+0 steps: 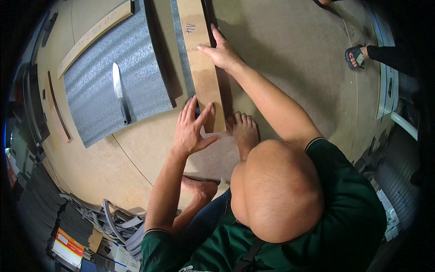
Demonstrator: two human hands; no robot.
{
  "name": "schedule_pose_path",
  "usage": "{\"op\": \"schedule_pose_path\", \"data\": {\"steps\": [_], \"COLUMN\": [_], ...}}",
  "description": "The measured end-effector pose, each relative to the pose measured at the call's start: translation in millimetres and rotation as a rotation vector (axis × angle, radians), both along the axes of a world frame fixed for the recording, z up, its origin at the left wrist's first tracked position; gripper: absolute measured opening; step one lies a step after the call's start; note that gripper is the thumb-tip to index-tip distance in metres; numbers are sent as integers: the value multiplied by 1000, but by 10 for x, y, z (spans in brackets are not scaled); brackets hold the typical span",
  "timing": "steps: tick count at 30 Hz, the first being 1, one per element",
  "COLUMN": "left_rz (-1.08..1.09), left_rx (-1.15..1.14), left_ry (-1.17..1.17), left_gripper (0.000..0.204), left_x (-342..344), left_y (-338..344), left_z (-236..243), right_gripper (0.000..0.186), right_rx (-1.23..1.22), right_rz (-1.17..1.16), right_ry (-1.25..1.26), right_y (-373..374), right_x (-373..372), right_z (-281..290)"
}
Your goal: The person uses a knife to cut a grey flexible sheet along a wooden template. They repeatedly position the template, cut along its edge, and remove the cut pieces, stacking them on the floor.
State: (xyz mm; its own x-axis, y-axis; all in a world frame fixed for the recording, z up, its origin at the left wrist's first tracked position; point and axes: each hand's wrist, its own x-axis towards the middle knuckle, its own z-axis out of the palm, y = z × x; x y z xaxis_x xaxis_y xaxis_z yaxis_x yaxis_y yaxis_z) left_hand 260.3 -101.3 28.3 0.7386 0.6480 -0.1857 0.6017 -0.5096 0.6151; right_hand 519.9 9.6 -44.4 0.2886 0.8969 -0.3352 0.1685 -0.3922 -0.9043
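Observation:
A long, narrow light-brown board (pixel 199 63) with a handwritten mark lies on the floor before me, over a strip of grey foam (pixel 180 50). My left hand (pixel 192 129) rests at its near end, fingers spread, touching the board's left edge and top. Farther up, my right hand (pixel 223 53) lies against the right edge, thumb on the top face and a finger stretched along the side; its other fingers are hidden. To the left, a kitchen knife (pixel 119 93) with a black handle lies on a grey foam sheet (pixel 90 99), apart from both hands.
Another light wooden strip (pixel 95 34) with handwriting lies along the foam sheet's far edge. My bare foot (pixel 246 131) is close to the board's near end. Grey curved strips (pixel 113 222) are piled at the lower left. Another person's sandalled foot (pixel 355 57) stands at the right.

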Motion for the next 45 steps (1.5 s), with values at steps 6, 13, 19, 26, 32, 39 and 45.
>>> {"op": "schedule_pose_path", "data": {"steps": [6, 13, 19, 26, 32, 39, 45], "left_rz": [-64, 48, 29, 354, 261, -54, -224], "left_rx": [118, 156, 121, 25, 104, 595, 519], "left_ry": [91, 44, 78, 188, 67, -64, -57], "left_gripper": [77, 68, 80, 115, 107, 80, 83], "left_x": [-67, -75, -22, 419, 294, 260, 466], "left_y": [-116, -253, -166, -167, 104, 781, 1042], "left_z": [-152, -348, -107, 83, 352, 987, 1344], "right_gripper": [101, 90, 87, 84, 88, 63, 67], "right_rx": [-23, 69, 72, 108, 87, 261, 181], "right_rz": [-6, 26, -54, -453, -757, -501, -570], "right_ry": [-27, 58, -20, 354, 545, 1, 90], "right_y": [-38, -53, -184, -581, -589, -553, -475], "right_x": [-32, 6, 8, -201, 169, 201, 341], "right_z": [106, -2, 18, 69, -123, -667, -1242]}}
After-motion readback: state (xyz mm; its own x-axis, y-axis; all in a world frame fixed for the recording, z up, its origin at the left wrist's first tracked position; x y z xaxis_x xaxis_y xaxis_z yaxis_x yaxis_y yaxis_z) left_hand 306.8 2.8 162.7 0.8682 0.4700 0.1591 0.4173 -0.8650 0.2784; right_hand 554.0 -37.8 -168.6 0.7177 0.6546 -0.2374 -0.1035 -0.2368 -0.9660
